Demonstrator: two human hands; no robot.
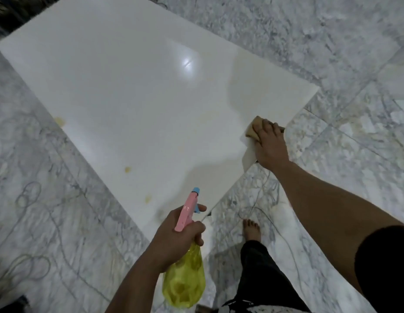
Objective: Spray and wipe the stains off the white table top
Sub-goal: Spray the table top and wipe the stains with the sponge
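Tan cloth (254, 130) half-hidden under right hand (270, 147) | stains (127, 169) faint

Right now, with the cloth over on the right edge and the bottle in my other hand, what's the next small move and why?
Probably aim the spray bottle in your left hand at the yellowish stain just ahead of its nozzle. Several such spots remain on the near part of the table top, while your right hand presses the cloth far from them.

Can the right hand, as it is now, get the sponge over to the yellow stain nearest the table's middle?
Probably yes. The right hand presses the sponge at the table edge, and only bare top lies between it and the stain; it would need a long reach or a lean.
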